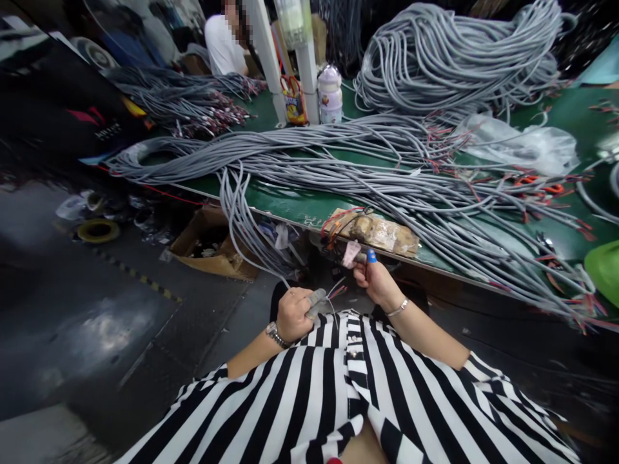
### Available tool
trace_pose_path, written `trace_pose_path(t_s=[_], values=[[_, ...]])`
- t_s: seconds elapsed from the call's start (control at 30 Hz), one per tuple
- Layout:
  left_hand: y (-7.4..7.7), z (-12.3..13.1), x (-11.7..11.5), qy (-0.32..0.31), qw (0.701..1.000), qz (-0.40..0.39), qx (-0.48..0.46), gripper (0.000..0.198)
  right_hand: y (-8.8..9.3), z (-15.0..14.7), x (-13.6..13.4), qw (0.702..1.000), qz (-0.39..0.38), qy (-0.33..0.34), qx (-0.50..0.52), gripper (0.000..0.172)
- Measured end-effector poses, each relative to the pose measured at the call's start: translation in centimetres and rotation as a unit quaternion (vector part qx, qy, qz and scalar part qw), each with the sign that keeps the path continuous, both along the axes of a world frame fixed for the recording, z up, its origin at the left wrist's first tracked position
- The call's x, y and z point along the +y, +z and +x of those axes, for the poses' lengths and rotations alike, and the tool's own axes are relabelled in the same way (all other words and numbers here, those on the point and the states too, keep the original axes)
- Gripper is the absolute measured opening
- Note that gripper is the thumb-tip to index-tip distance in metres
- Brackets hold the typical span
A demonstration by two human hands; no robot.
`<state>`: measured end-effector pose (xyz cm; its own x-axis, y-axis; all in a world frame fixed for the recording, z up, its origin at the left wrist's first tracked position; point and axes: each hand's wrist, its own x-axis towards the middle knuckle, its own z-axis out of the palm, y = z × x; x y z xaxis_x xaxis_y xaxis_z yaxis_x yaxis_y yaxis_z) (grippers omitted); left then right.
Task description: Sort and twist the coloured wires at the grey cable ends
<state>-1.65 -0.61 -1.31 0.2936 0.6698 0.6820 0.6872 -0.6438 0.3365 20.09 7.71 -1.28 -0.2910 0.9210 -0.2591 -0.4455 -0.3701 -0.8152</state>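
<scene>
My left hand (294, 314) is closed around the end of a grey cable (275, 274), its thumb in a grey finger cover. Thin stripped wires (338, 291), red and other colours, fan out from the cable end between my hands. My right hand (380, 281) is raised at the bench edge with its fingers curled together. It wears a blue thumb cover (371, 255), and a pale pink wrapping (351, 254) shows at its fingertips. Whatever it pinches is too small to make out. Just beyond it sits a worn, taped wooden block (384, 235) with thin wires at its left end.
Long bundles of grey cable (290, 145) cross the green bench (294, 205), with a big coil (454, 58) behind. A lilac bottle (331, 96) stands by white posts. A cardboard box (217, 254) and a yellow roll (98, 231) lie on the floor. Another person (225, 42) is at the back.
</scene>
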Motion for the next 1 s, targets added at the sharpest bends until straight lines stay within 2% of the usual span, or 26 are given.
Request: trace_pose_path(t_s=[0.23,0.47,0.6,0.7,0.8,0.9,1.0], values=[[-0.8,-0.6,0.1,0.010,1.000,-0.015,0.017,0.018,-0.3,0.9,-0.6,0.999,0.031,-0.011,-0.015,0.054],[-2.7,-0.1,2.1,0.003,0.995,-0.080,0.059,0.022,-0.3,1.3,-1.1,0.998,0.062,-0.023,-0.005,0.052],[-2.9,0.0,2.9,0.004,0.993,-0.095,0.074,0.032,0.4,1.7,-1.2,0.997,0.064,-0.046,-0.005,0.046],[-2.0,-0.2,3.7,0.008,0.995,-0.090,0.046,0.032,1.5,2.6,-1.4,0.994,0.091,-0.049,-0.046,0.032],[-0.2,-0.7,5.2,0.008,0.998,-0.061,0.016,0.029,2.6,4.4,-1.2,0.983,0.138,-0.075,-0.098,0.027],[2.2,-1.0,7.4,-0.011,1.000,-0.020,0.002,0.027,3.7,6.8,0.1,0.951,0.201,-0.171,-0.160,0.033],[4.7,-0.9,10.6,-0.035,0.999,-0.011,-0.012,0.025,4.4,8.9,2.1,0.917,0.231,-0.266,-0.189,0.029]])
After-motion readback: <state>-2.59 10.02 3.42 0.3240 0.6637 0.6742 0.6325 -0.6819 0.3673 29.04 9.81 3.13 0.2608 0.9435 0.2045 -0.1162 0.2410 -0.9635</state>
